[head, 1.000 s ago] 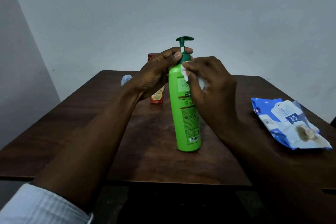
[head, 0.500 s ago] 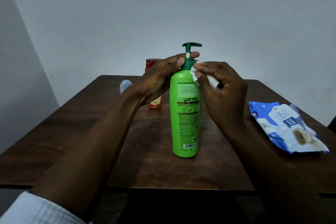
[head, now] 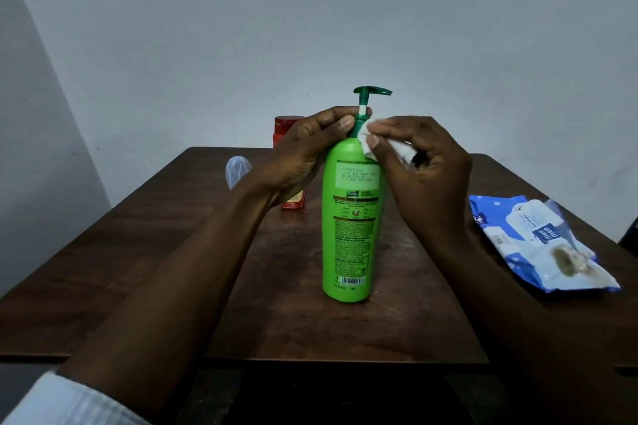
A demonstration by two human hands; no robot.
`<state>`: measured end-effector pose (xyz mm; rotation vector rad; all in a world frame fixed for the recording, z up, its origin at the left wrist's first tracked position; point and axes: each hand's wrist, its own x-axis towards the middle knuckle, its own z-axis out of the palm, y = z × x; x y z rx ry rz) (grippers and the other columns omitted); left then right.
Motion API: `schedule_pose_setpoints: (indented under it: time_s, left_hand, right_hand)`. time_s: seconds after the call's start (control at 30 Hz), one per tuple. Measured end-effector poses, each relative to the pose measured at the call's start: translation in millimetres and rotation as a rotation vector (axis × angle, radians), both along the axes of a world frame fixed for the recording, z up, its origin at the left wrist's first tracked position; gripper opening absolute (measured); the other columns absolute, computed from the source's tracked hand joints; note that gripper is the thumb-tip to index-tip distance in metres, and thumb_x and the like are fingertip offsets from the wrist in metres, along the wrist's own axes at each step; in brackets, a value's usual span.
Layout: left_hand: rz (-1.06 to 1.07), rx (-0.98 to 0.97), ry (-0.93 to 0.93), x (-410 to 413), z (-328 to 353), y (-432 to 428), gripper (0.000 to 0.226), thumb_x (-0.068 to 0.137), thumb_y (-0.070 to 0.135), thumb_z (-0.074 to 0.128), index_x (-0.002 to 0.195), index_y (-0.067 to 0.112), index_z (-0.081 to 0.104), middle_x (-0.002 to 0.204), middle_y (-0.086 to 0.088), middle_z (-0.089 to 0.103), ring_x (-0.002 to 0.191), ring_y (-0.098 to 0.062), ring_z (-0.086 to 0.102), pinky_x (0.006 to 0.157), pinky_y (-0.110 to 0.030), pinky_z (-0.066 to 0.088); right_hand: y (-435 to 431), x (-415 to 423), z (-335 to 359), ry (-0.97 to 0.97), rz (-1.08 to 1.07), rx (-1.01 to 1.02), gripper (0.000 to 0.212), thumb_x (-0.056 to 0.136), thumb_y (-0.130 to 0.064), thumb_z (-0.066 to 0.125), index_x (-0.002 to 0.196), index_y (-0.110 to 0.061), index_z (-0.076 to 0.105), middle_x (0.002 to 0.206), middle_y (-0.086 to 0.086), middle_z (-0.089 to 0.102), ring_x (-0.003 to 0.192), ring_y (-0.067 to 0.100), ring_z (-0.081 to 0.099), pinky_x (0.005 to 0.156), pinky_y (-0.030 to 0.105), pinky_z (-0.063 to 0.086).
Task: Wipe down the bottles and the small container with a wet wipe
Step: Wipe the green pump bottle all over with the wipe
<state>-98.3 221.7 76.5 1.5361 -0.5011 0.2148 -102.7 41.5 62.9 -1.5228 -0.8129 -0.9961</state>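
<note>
Left hand (head: 303, 155) clasps the tall green plastic pump bottle (head: 350, 217), half-hiding a red bottle (head: 286, 126); right hand (head: 428, 179) pinches a crumpled white wipe (head: 366, 139).

The pump bottle (head: 348, 217) stands on the table (head: 138, 269), a smaller bottle (head: 287, 126) behind it, leftward. Farther left sits seemingly a small container (head: 238, 171); the wipes pack (head: 538, 245) lies right.

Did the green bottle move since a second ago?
Yes. The green bottle leaned left before; its top has swung right, away from the red bottle behind it, and it now stands nearly upright.
</note>
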Motion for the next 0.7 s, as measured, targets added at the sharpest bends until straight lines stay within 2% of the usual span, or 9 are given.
schedule_pose_setpoints:
  time_s: [0.1,0.17,0.23,0.27,0.33,0.43,0.47,0.57,0.7]
  left_hand:
    - [0.032,-0.007,-0.024,-7.4,0.7,-2.3,0.019,0.1,0.015,0.052,0.116,0.012,0.063,0.103,0.002,0.071,0.095,-0.011,0.065,0.088,-0.027,0.052]
    - [0.127,0.071,-0.077,-16.7,2.0,-3.5,0.016,0.101,0.017,0.054,0.112,0.011,0.064,0.102,0.002,0.072,0.097,-0.011,0.065,0.087,-0.026,0.052]
    - [0.231,0.135,-0.11,-29.9,2.5,-4.4,0.022,0.099,0.019,0.057,0.118,0.011,0.066,0.11,0.004,0.073,0.104,-0.01,0.068,0.091,-0.026,0.053]
    - [0.264,0.16,-0.107,-37.2,1.2,-4.9,0.028,0.096,0.023,0.062,0.122,0.015,0.066,0.115,0.005,0.072,0.108,-0.009,0.068,0.094,-0.028,0.053]
    - [0.326,0.272,-0.115,-51.3,-5.0,-7.6,0.045,0.086,0.031,0.075,0.129,0.029,0.062,0.121,0.012,0.07,0.111,-0.002,0.065,0.096,-0.025,0.052]
    - [0.513,0.484,-0.197,-64.2,-19.5,-19.9,0.077,0.069,0.05,0.086,0.136,0.039,0.051,0.125,0.02,0.061,0.112,0.009,0.057,0.09,-0.008,0.046]
    - [0.559,0.507,-0.229,-65.7,-23.1,-25.2,0.088,0.065,0.055,0.086,0.141,0.037,0.047,0.129,0.019,0.058,0.115,0.008,0.055,0.092,-0.011,0.047]
    - [0.632,0.467,-0.26,-62.9,-28.6,-34.0,0.108,0.057,0.063,0.085,0.149,0.032,0.038,0.136,0.016,0.058,0.122,0.001,0.056,0.1,-0.031,0.052]
    - [0.593,0.428,-0.221,-59.6,-29.3,-29.1,0.113,0.059,0.053,0.09,0.153,0.032,0.032,0.138,0.014,0.059,0.121,0.001,0.057,0.101,-0.033,0.053]
  right_hand:
    - [-0.6,1.0,8.0,0.257,0.126,0.068,0.011,0.083,-0.018,0.079,0.093,-0.013,0.078,0.093,-0.007,0.077,0.081,0.007,0.07,0.069,0.019,0.046]
    - [-3.8,2.3,10.5,0.345,0.204,0.084,0.01,0.082,-0.018,0.08,0.091,-0.014,0.077,0.089,-0.01,0.077,0.064,0.002,0.061,0.059,0.014,0.04]
    - [-6.7,0.2,10.6,0.394,0.23,0.09,0.011,0.081,-0.018,0.081,0.09,-0.015,0.077,0.087,-0.011,0.077,0.056,-0.001,0.049,0.055,0.015,0.037]
    - [-7.4,-1.2,10.0,0.41,0.235,0.094,0.011,0.081,-0.018,0.081,0.09,-0.014,0.077,0.087,-0.011,0.077,0.057,0.0,0.051,0.056,0.017,0.04]
    - [-7.3,-4.3,7.8,0.429,0.242,0.112,0.014,0.079,-0.016,0.082,0.09,-0.01,0.076,0.089,-0.007,0.078,0.074,0.004,0.068,0.068,0.023,0.052]
    - [-4.2,-10.7,7.2,0.425,0.275,0.132,0.016,0.077,-0.011,0.083,0.09,-0.005,0.076,0.091,-0.001,0.078,0.089,0.008,0.074,0.077,0.023,0.057]
    - [-2.7,-11.9,7.5,0.434,0.296,0.135,0.015,0.077,-0.01,0.083,0.089,-0.006,0.076,0.09,-0.001,0.078,0.088,0.008,0.074,0.076,0.021,0.056]
    - [1.8,-11.4,11.3,0.491,0.407,0.173,0.013,0.075,-0.009,0.083,0.086,-0.009,0.077,0.088,0.002,0.078,0.085,0.012,0.073,0.075,0.024,0.055]
    - [4.8,-3.0,14.9,0.636,0.592,0.231,0.02,0.069,-0.018,0.081,0.087,-0.013,0.078,0.089,0.007,0.077,0.086,0.02,0.072,0.077,0.032,0.051]
